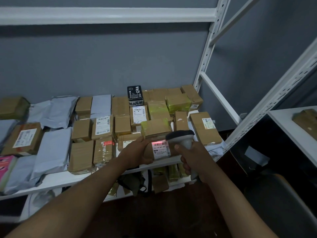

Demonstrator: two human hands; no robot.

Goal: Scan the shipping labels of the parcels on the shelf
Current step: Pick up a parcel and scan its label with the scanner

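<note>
A brown cardboard parcel (149, 152) is being held at the front edge of the white shelf (56, 179) by the left hand (135, 152), whose fingers are being curled around the parcel's left end. The parcel's white shipping label (161, 150) is being turned up toward the camera, and a red glow is being cast across the barcode at the label's top. A handheld barcode scanner (184, 140) is being gripped by its pale handle in the right hand (193, 158), with its dark head being aimed at the label from just beside it. Behind the hands, the shelf is being covered by many brown boxes (82, 129) and grey mailer bags (53, 148), several with labels facing up. Boxes wrapped in yellow-green tape (178, 102) are being kept toward the back right, and a black box with white characters (135, 95) is being stood upright near the grey wall (103, 66). Further parcels are being stored on the lower shelf (171, 184) beneath.
</note>
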